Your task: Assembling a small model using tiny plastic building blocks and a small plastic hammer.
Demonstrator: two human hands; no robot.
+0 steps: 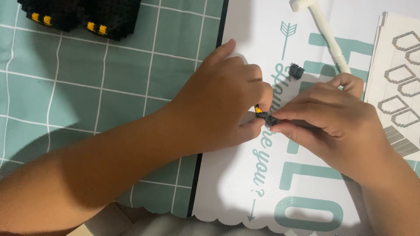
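- Left hand [223, 98] curls in from the left, thumb and fingertips pinched narrow on one end of a small black brick cluster [267, 118] with a yellow stud showing at the pinch; we judge the tight pinch is what steadies so tiny a piece.
- Our right hand [332, 118] meets it from the other side, its fingertips closed on the opposite end of the same cluster, so the piece sits squeezed between both hands, just above the white placemat [227, 192].
- We hold the cluster near the middle of the placemat, well clear of its scalloped near edge, probably because the pale surface makes the dark bricks easy to see.
- One loose black brick piece [296, 70] lies on the placemat just beyond our fingertips, toward the far edge, close enough to pick up without reaching.
- We see a white plastic tool [326, 35] lying slantwise at the far edge of the placemat, its lower end passing behind our right hand.
- An instruction sheet [400, 83] with grey outline diagrams rests at the right edge, beside our right hand.
- Two larger black builds with yellow studs [81, 17] stand at the far left corner of the green checked mat [87, 87], well apart from both hands.
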